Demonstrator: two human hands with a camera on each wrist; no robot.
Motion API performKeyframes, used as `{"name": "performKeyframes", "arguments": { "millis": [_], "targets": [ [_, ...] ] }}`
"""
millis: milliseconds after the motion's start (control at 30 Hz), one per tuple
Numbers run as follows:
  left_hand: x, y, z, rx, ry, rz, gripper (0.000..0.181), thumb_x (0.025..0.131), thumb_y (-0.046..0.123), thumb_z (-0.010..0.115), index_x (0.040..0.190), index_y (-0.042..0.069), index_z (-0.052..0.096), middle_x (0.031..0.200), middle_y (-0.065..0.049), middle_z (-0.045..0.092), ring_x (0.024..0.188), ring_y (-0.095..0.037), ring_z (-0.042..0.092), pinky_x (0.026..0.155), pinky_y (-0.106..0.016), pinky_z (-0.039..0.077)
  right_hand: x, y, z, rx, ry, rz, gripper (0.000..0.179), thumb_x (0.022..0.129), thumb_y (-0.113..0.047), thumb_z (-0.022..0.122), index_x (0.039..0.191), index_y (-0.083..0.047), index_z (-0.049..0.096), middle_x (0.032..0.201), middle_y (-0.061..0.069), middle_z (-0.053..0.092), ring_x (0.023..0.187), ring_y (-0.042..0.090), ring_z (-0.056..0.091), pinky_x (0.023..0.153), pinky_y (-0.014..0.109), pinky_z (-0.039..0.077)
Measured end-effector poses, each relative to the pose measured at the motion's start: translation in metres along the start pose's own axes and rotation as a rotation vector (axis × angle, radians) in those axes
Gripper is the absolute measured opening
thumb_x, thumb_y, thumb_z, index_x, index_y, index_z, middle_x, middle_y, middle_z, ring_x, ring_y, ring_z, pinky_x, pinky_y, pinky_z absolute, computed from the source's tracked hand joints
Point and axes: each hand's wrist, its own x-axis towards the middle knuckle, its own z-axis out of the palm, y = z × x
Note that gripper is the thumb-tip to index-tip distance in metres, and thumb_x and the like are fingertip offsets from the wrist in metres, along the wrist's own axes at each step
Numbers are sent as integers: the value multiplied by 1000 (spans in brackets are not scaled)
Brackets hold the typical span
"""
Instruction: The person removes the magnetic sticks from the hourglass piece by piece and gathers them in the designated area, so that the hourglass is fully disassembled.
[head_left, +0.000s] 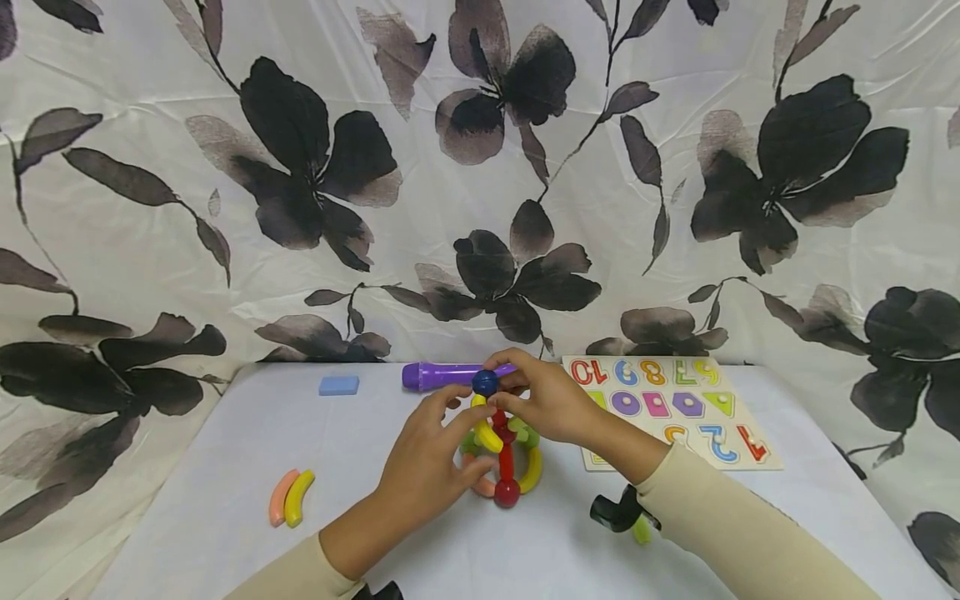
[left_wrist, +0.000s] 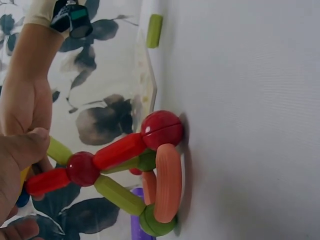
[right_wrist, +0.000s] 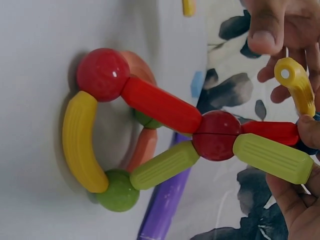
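Observation:
A standing build of magnetic balls and rods rises mid-table, with a red ball [head_left: 507,492] at its foot and another red ball [right_wrist: 216,135] higher up. A straight red rod [right_wrist: 270,133] links the upper one to a blue ball [head_left: 484,383] on top. My right hand [head_left: 553,402] pinches the blue ball between thumb and fingers. From that ball hangs a curved yellow rod [head_left: 488,429], its free end showing a pale magnet in the right wrist view. My left hand [head_left: 422,450] is spread beside this rod, fingertips close to it, thumb apart. Green rods [right_wrist: 272,157] branch off the upper red ball.
A purple microphone-shaped toy [head_left: 427,377] lies behind the build, with a blue block [head_left: 339,386] left of it. Coral [head_left: 282,498] and yellow [head_left: 298,498] curved rods lie at left. A number puzzle board [head_left: 720,425] is at right; a green rod [left_wrist: 155,31] lies nearer.

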Motion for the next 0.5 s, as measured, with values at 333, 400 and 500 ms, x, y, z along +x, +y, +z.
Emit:
{"name": "performKeyframes", "arguments": {
  "millis": [333,400,500],
  "targets": [
    [0,1,1,13,-17,-52,69,77,33,93,140,26,65,140,-12,54,120,-31,55,99,-52,50,-1,-1,0,5,15,2,42,94,-8,74,132,-14,56,110,6,75,97,19,73,79,28,60],
    [0,1,1,10,-20,-51,69,78,32,92,140,25,64,141,-12,54,122,-30,55,99,-52,50,-1,-1,0,2,17,7,42,95,-8,74,132,-15,56,109,6,75,97,18,73,79,28,60],
    [-1,0,1,-2,-24,-52,70,78,32,91,142,24,63,141,-11,55,124,-29,55,100,-52,50,-1,0,1,2,19,9,42,95,-9,74,132,-15,55,110,5,75,97,17,73,78,28,60]
  ]
}}
